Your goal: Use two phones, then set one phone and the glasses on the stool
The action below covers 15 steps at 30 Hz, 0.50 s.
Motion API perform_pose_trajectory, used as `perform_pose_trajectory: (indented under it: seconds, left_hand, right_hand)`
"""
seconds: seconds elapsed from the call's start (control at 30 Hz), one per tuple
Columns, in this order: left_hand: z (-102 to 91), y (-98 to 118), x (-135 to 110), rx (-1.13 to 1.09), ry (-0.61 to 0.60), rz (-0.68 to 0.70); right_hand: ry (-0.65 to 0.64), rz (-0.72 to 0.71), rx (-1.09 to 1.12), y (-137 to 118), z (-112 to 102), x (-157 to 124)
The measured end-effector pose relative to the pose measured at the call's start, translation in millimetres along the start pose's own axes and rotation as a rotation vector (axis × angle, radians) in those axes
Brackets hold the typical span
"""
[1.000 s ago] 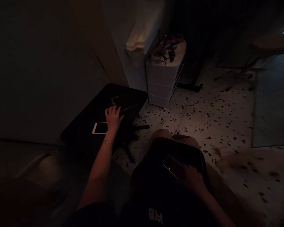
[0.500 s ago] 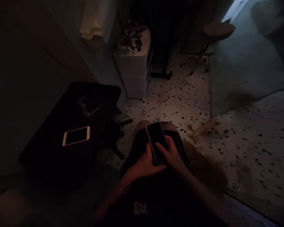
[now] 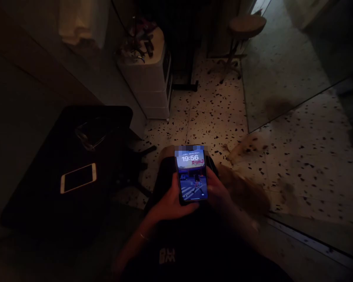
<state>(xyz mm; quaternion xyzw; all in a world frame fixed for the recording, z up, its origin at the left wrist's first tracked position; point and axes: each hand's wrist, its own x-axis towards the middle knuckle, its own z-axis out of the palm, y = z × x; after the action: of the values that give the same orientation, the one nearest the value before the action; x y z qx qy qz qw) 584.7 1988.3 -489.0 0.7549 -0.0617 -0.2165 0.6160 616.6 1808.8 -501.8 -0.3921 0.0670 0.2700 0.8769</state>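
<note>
A smartphone (image 3: 192,178) with its screen lit is held upright above my lap, showing a lock screen that reads 19:56 over a street picture. My left hand (image 3: 169,201) wraps its left edge and lower end. Along the right edge, my right hand (image 3: 219,190) grips the same phone, its fingers partly hidden behind it. A second, white-framed phone (image 3: 79,178) lies with a dark screen on the black seat (image 3: 47,156) to my left. Behind it on that seat rests a pair of glasses (image 3: 90,141).
A white drawer unit (image 3: 144,84) with small items on top stands ahead. A round stool (image 3: 247,26) is at the back right. Close to my right leg, a furry tan animal (image 3: 244,192) lies on the speckled floor (image 3: 206,105). The room is dim.
The held phone's screen has gone from dark to lit. My right thumb has moved off the screen to its right edge. The whole view has shifted slightly.
</note>
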Motion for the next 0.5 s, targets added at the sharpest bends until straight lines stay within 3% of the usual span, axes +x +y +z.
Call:
perform_pose_trajectory:
  seconds: [0.23, 0.4, 0.5]
  left_hand:
    - [3.5, 3, 5, -0.230, 0.064, -0.109]
    - [-1.8, 11, 5, -0.123, -0.070, 0.019]
    - [-1.8, 14, 6, -0.064, -0.073, 0.077]
  right_hand:
    - [-0.031, 0.050, 0.027, -5, 4, -4]
    - [-0.089, 0.000, -0.023, -9, -3, -16]
    - [-0.108, 0.015, -0.081, -12, -6, -22]
